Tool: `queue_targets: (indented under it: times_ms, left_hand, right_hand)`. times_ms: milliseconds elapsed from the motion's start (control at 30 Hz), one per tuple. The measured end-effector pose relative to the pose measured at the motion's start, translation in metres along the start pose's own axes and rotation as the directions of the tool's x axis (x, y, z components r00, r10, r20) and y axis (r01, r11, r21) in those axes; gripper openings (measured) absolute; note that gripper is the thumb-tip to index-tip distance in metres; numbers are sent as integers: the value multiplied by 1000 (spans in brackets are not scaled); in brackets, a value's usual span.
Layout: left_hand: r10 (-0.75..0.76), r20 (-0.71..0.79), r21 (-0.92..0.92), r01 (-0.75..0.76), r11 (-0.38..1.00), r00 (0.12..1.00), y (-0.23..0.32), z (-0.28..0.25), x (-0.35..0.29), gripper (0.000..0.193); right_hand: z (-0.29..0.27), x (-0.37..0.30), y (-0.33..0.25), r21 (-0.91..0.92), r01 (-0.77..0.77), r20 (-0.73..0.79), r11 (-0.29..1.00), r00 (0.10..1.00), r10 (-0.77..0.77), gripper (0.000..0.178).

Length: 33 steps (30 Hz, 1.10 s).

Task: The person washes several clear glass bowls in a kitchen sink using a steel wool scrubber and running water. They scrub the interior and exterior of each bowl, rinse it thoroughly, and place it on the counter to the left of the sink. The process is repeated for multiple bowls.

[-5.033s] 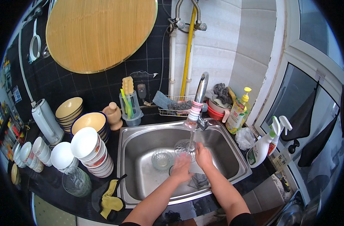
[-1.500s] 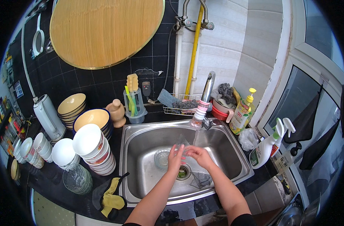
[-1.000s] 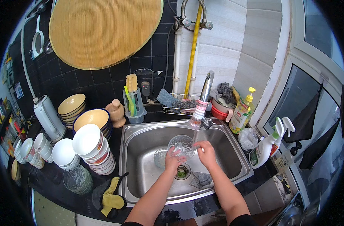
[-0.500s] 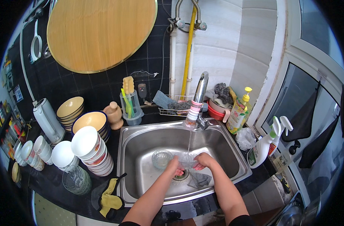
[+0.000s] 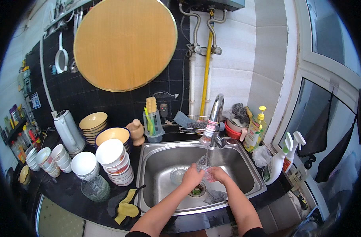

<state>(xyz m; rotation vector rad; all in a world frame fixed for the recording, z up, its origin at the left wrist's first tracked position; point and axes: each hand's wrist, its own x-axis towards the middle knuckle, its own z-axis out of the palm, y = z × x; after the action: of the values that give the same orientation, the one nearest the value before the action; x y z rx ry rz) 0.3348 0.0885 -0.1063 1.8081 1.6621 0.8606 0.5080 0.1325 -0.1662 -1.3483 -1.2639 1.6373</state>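
Between my two hands is a clear glass bowl [image 5: 204, 162], tilted up under the faucet's [image 5: 214, 122] thin stream of water. My left hand [image 5: 193, 175] grips its left side, and the fingers of my right hand [image 5: 217, 174] close on its right side. Left of my hands, a second glass bowl [image 5: 178, 175] sits on the floor of the steel sink [image 5: 153, 197]. A grey cloth [image 5: 216, 196] lies beside the drain [image 5: 197, 191], below my right hand. Bits of green show in the drain.
Stacked white bowls [image 5: 116, 162], stacked glass bowls [image 5: 95, 188] and a yellow-black cloth [image 5: 127, 207] are on the counter left of the sink. A dish soap bottle [image 5: 255, 132] and spray bottles [image 5: 276, 166] line the right side. A wire rack [image 5: 192, 128] stands behind the sink.
The glass bowl has gone from roughly level to tilted up on edge between my hands. My view has shifted, so the whole scene sits lower and farther right.
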Motion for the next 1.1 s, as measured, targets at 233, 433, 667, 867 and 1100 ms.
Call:
queue_targets:
  times_ms: [233,433,667,867,1100]
  left_hand:
    - [306,5,141,-304,942,952,-14,-56,-35,59]
    - [569,-77,307,-523,795,819,-29,-99,-62,60]
    - [639,-63,650,-455,609,767,-30,-144,-83,63]
    - [693,-102,670,-466,578,713,-26,-170,-99,66]
    - [696,-130,674,-452,585,706,-29,-183,-110,68]
  right_hand:
    - [30,-9,-21,7,151,220,989,964,-148,27]
    - [64,-21,-41,-272,425,206,863,902,-379,30]
    - [113,-78,-77,-784,408,17,468,768,-640,20]
    - [133,-97,-91,-842,423,22,335,647,-762,18]
    - [148,-107,-100,-780,477,25,405,670,-742,18]
